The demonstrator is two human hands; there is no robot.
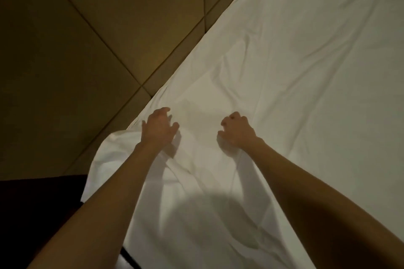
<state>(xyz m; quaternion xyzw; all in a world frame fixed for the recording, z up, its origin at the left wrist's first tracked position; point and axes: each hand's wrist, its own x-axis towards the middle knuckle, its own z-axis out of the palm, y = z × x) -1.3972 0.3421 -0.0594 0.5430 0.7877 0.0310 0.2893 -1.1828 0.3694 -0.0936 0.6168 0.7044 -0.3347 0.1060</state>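
left hand [158, 126], right hand [237, 130] on sheet [284, 72]; floor [87, 50] to its left

1 head camera looks down, close over the white sheet [284, 72].

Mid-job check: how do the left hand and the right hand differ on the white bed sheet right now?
The left hand has fingers spread and loosely bent; the right hand is curled into a fist, apparently bunching cloth. The left hand sits near the edge of the white bed sheet; the right hand is further in. Both are bare, backs up, over the sheet.
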